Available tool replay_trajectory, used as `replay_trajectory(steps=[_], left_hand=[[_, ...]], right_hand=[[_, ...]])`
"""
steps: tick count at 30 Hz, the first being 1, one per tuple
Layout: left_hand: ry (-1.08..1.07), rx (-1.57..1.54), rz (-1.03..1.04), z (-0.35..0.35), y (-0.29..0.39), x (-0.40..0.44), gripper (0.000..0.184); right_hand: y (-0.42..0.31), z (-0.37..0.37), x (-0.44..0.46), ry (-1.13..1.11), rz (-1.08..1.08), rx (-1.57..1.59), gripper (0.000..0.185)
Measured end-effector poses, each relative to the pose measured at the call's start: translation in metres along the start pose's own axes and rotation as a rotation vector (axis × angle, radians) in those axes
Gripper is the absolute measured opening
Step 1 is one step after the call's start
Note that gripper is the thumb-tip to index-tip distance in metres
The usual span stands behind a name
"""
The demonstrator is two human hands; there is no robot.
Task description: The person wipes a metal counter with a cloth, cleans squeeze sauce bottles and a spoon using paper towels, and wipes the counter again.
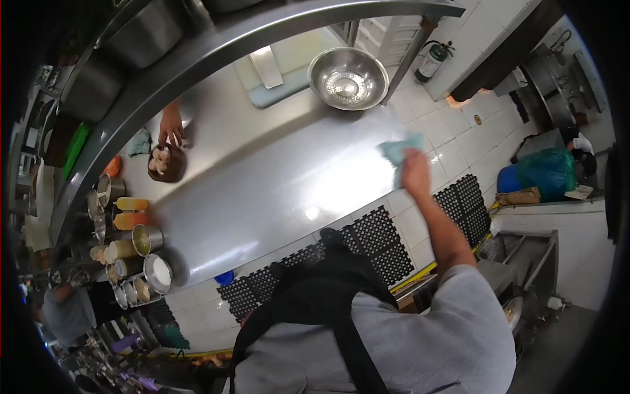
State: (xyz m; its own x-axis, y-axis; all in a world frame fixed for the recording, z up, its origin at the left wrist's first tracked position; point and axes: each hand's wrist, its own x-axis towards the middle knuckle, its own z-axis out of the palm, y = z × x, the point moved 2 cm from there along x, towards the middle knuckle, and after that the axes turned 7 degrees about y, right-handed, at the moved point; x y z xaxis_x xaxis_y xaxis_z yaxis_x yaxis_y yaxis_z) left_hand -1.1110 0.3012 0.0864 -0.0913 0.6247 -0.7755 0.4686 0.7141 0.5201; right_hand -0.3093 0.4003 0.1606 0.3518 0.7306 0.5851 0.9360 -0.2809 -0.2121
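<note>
At the right end of the steel table [262, 190], my right hand [416, 173] is closed on a thin blue-green cloth [401, 148]. The cloth spreads from the fingers over the table's edge, and both it and the hand are blurred by motion. A large steel bowl [348, 77] stands at the far right corner, beyond the cloth. My left hand is out of view.
Another person's hand [171, 128] touches a brown bowl of pale pieces [164, 163] across the table. Squeeze bottles [131, 205] and steel pots [157, 272] crowd the left end. A shelf [197, 52] arches overhead. Black mats [380, 243] cover the floor.
</note>
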Motion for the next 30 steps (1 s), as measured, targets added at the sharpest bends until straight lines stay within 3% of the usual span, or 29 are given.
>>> replay_trajectory(steps=[2,3,6,7,8,10,11,12,14,15,19,20,22,24,26,27,28,30], left_hand=[[0.007,0.011,-0.016,0.011,0.018,-0.022,0.036],[0.015,0.019,-0.022,0.014,0.024,-0.031,0.036],[0.046,0.033,-0.047,0.015,0.035,-0.056,0.036],[0.058,0.046,-0.053,0.013,0.035,-0.062,0.037],[0.063,0.047,-0.053,0.013,0.035,-0.064,0.037],[0.070,0.057,-0.059,0.011,0.042,-0.067,0.037],[0.072,0.077,-0.062,0.014,0.043,-0.068,0.037],[0.075,0.080,-0.069,0.019,0.042,-0.069,0.038],[0.081,0.076,-0.074,0.024,0.043,-0.069,0.038],[0.087,0.066,-0.080,0.024,0.044,-0.069,0.038],[0.118,-0.024,-0.089,0.035,0.048,-0.071,0.039],[0.130,-0.055,-0.093,0.038,0.050,-0.072,0.039],[0.155,-0.121,-0.102,0.044,0.049,-0.076,0.040],[0.136,-0.208,-0.076,0.050,0.035,-0.074,0.040],[0.106,-0.322,-0.034,0.055,0.008,-0.074,0.040],[0.217,-0.140,-0.142,0.062,0.046,-0.099,0.041],[0.210,-0.068,0.035,0.068,0.020,-0.095,0.043],[0.199,-0.214,-0.042,0.087,-0.039,-0.098,0.044]], right_hand=[[0.072,0.010,0.028,-0.087,0.500,-0.029,0.027],[0.072,0.004,0.045,-0.141,0.544,-0.167,0.027],[-0.009,-0.008,0.073,-0.016,0.344,0.122,0.027],[-0.048,-0.002,0.066,-0.077,0.302,0.307,0.027],[-0.106,-0.002,0.058,-0.163,0.412,0.493,0.029],[-0.204,0.041,0.019,-0.273,0.017,0.519,0.029],[-0.255,0.035,0.031,-0.796,-0.038,0.552,0.036],[-0.291,0.046,-0.003,-0.625,-0.312,0.495,0.044],[-0.323,0.061,-0.009,-0.450,-0.567,0.603,0.049],[-0.332,0.087,0.000,-0.470,-0.572,0.550,0.051],[-0.273,0.139,0.088,-0.506,-0.359,0.355,0.057],[-0.245,0.132,0.105,-0.554,-0.281,0.287,0.059],[-0.184,0.117,0.102,-0.413,-0.221,0.245,0.061],[-0.138,0.075,0.080,-0.570,-0.110,0.130,0.063],[-0.096,0.049,0.044,-0.462,0.045,-0.004,0.065],[-0.077,0.043,0.030,-0.425,0.118,-0.091,0.066],[-0.065,0.043,0.019,-0.340,0.170,-0.196,0.066],[-0.054,0.075,0.019,-0.225,0.191,-0.334,0.066]])
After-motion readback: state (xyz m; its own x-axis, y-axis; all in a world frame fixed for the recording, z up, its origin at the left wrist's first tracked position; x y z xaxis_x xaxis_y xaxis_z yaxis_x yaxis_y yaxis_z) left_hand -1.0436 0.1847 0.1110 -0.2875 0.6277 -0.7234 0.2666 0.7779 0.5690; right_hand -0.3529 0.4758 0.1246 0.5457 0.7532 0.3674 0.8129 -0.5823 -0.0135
